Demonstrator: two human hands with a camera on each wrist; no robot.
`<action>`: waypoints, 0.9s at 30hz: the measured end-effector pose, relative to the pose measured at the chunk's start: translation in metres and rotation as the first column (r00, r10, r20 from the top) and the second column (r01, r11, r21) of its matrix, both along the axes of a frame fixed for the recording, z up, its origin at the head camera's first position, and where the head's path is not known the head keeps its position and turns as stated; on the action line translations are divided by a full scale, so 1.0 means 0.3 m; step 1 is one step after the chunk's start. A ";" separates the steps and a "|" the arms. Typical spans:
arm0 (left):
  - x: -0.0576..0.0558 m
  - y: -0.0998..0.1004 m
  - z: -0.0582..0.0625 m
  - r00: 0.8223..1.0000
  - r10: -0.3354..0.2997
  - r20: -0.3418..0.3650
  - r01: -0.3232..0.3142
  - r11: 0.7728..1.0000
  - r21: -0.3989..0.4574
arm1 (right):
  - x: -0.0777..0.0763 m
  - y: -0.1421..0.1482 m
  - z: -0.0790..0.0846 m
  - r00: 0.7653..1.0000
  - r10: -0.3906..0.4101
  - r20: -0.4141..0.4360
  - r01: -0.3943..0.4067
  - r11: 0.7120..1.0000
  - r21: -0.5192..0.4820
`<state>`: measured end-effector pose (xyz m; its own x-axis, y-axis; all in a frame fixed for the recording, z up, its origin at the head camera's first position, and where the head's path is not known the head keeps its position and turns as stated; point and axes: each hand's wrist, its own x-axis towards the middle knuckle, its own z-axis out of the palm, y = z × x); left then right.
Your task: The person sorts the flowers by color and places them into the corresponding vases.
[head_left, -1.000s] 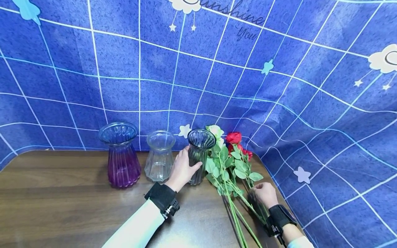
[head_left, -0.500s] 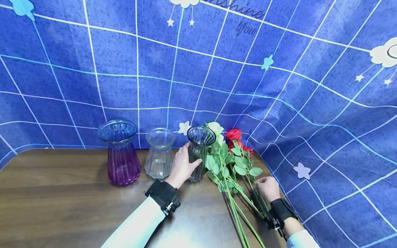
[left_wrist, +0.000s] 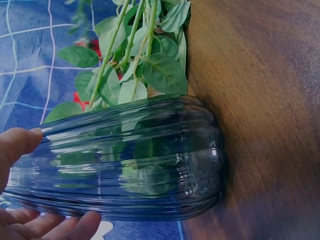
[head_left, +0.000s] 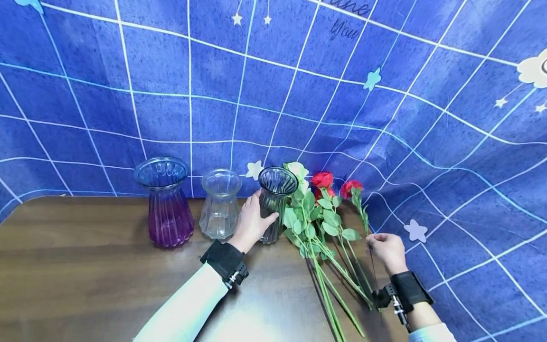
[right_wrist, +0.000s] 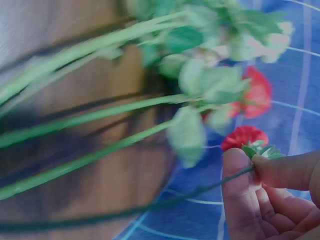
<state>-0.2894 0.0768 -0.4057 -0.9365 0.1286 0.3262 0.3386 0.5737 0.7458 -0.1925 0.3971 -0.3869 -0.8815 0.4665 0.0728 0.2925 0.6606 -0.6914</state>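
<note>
My left hand (head_left: 252, 221) grips the body of a smoky grey ribbed glass vase (head_left: 275, 202), thumb on one side and fingers on the other. The vase stands upright on the table. At the right, my right hand (head_left: 388, 249) pinches the thin green stem (right_wrist: 200, 191) of a red carnation-like flower (head_left: 351, 188) between thumb and forefinger. That flower's head is apart from the others. Beside the vase lie red roses (head_left: 322, 179) and white roses (head_left: 297, 170) with long stems pointing toward the near edge.
A clear glass vase (head_left: 220, 216) stands just left of my left hand. Farther left is a blue-and-purple glass vase (head_left: 170, 218). The wooden table (head_left: 85, 266) meets a blue gridded cloth (head_left: 171, 95) behind and at the right.
My right hand has moved right, drawing the red carnation-like flower up and away from the roses. My left hand stays on the grey vase. The head view has tilted slightly.
</note>
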 end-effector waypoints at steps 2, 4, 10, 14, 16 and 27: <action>-0.008 -0.002 0.015 1.000 -0.002 -0.009 0.002 1.000 0.001 | -0.003 -0.015 0.044 0.999 0.011 -0.045 -0.017 0.992 -0.121; -0.011 -0.004 0.024 1.000 0.000 -0.013 0.000 1.000 0.000 | -0.008 -0.032 0.079 0.994 0.023 -0.110 -0.049 0.971 -0.233; 0.001 -0.009 0.023 1.000 0.006 0.013 -0.006 1.000 0.004 | -0.093 0.024 -0.002 0.913 0.080 -0.400 -0.270 0.853 -0.446; 0.005 -0.006 0.019 1.000 0.002 0.019 -0.003 1.000 0.003 | -0.128 -0.005 -0.001 0.838 0.073 -0.541 -0.399 0.759 -0.515; 0.005 -0.004 0.018 1.000 -0.001 0.020 0.001 1.000 0.007 | -0.104 -0.099 0.090 0.831 0.035 -0.555 -0.376 0.771 -0.514; 0.008 0.000 0.014 0.999 0.009 0.033 -0.010 1.000 0.009 | -0.108 -0.387 0.446 0.692 -0.070 -0.718 -0.431 0.758 -0.489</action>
<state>-0.2871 0.0769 -0.4013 -0.9480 0.1168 0.2962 0.3082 0.5701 0.7616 -0.2250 0.2809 -0.2532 -0.7691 0.4626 0.4410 -0.4825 0.0323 -0.8753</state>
